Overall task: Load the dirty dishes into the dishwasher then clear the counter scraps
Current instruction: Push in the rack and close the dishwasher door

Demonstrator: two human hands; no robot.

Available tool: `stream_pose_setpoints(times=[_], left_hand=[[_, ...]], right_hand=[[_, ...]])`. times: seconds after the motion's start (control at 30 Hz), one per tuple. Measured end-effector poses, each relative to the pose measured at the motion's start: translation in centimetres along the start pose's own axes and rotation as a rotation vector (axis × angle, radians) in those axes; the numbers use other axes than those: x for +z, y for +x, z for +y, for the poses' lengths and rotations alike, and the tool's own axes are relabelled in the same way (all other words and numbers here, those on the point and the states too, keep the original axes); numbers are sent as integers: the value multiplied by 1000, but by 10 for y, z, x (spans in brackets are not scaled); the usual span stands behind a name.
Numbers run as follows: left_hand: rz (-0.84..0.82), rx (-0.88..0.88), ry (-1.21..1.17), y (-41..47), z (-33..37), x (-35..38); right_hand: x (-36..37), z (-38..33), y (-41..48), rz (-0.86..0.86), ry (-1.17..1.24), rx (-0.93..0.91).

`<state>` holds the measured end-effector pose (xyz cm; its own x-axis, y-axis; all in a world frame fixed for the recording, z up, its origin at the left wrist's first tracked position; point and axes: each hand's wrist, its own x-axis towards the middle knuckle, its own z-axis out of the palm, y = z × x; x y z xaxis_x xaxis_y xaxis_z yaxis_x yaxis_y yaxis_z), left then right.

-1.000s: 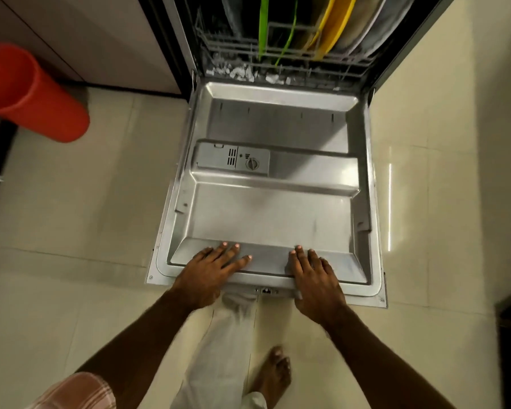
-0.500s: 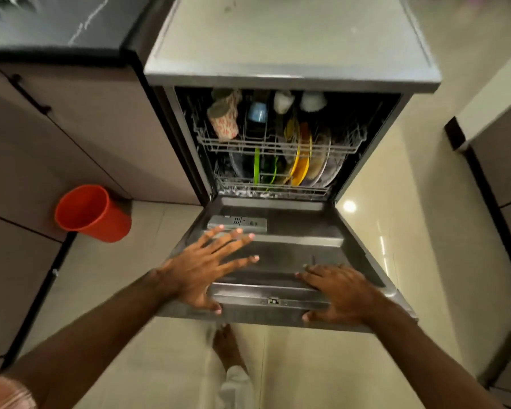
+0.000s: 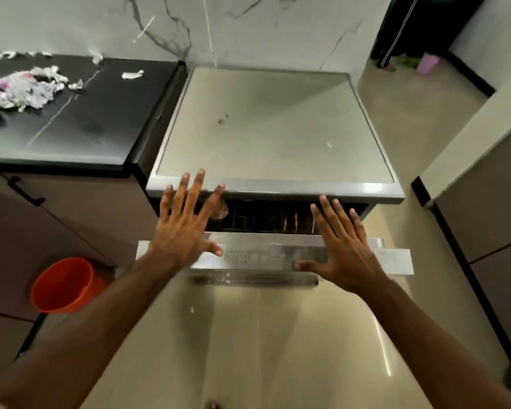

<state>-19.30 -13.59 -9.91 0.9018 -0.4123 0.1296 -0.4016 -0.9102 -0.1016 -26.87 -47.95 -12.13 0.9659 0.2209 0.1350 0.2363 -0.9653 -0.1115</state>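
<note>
The left hand (image 3: 183, 231) and right hand (image 3: 345, 249) are held wide and flat, with nothing gripped, against the top edge of the dishwasher door (image 3: 278, 253). Plates (image 3: 289, 221) are glimpsed in the gap between the fingertips. An even push is advised, fingers kept clear of the gap. Crumpled scraps (image 3: 21, 90) lie well left of the left fingers.

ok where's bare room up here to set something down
The dishwasher top is bare from the wall to its front edge, bar a few specks. The black counter is free at its near right, beside that top; scraps crowd its far left.
</note>
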Motion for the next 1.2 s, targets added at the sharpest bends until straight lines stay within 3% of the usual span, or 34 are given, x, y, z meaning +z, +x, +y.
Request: stream_pose_setpoints(times=[0.17, 0.27, 0.6, 0.77, 1.2], left_hand=[[-100, -39, -131, 67, -16, -4], [-251, -58, -242, 98, -20, -6], [-460, 65, 34, 109, -11, -16], [-436, 90, 54, 113, -14, -16], [-444, 52, -28, 111, -13, -7]], right_hand=[[-3, 11, 66, -92, -20, 50], [-3, 12, 78, 1, -44, 84], [1, 11, 83, 93, -142, 112], [10, 2, 97, 219, -165, 177], [28, 6, 102, 259, -195, 195]])
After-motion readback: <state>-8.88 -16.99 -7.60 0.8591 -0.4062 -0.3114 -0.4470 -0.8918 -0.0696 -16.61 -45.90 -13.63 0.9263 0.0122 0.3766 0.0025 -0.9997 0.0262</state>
